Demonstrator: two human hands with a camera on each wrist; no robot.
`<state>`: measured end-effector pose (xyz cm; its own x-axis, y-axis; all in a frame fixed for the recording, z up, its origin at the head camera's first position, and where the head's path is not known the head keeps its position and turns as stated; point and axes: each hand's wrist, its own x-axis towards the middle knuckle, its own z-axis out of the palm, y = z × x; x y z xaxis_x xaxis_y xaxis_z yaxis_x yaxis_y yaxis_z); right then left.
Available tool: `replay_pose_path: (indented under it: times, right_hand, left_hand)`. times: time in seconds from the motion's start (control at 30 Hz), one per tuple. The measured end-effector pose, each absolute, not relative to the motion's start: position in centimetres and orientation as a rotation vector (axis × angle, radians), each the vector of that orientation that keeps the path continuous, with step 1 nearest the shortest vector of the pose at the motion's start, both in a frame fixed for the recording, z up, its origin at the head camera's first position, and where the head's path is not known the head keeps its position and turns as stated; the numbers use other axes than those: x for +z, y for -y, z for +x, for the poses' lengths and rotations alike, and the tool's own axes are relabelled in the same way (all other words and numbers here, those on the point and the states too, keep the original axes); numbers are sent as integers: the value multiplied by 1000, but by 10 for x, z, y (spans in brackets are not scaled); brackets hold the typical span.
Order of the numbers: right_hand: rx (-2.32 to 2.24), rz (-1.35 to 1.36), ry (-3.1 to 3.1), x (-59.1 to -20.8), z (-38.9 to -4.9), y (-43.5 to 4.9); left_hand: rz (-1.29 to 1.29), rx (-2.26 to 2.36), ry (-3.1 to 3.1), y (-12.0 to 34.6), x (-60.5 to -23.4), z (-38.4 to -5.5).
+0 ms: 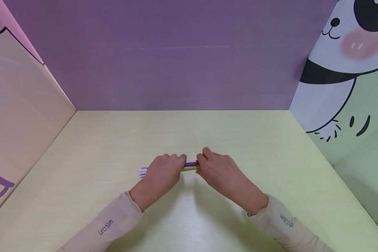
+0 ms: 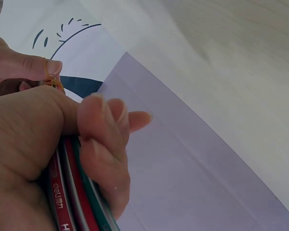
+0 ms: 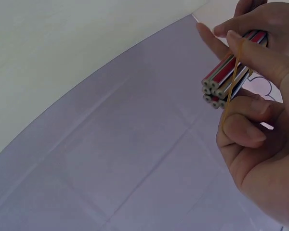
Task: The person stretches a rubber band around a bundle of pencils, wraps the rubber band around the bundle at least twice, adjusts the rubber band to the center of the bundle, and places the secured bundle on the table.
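A bundle of striped pencils [image 1: 190, 166] lies crosswise between the two hands, held up over the table. My left hand [image 1: 165, 171] grips the bundle, its fingers curled round the red and green barrels [image 2: 79, 192] in the left wrist view. At the bundle's right end is my right hand [image 1: 222, 171]. A thin yellow-orange rubber band [image 3: 233, 82] stretches between its thumb and its curled fingers, crossing in front of the pencils' blunt ends [image 3: 213, 91] in the right wrist view. Much of the bundle is hidden beneath the left hand.
The pale wood-grain table [image 1: 113, 140] spreads under both forearms. A purple panel [image 1: 182, 59] closes off the back. Side panels stand at the left [image 1: 22, 105] and at the right [image 1: 362, 157], the right one with a cartoon panda.
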<state>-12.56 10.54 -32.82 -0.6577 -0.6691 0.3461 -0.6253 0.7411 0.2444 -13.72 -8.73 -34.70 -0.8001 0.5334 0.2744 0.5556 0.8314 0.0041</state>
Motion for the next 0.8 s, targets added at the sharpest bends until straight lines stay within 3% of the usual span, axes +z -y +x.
replay_pose_path:
  times: [0.5,0.8]
  right_hand:
    - [-220,835,2559,-337,-104,-88]
    - [66,958,2392,-331,-105,-88]
  left_hand:
    - [-796,-165,2702,87,-355,-138]
    - [-705,-213,2745,94,-349,-147]
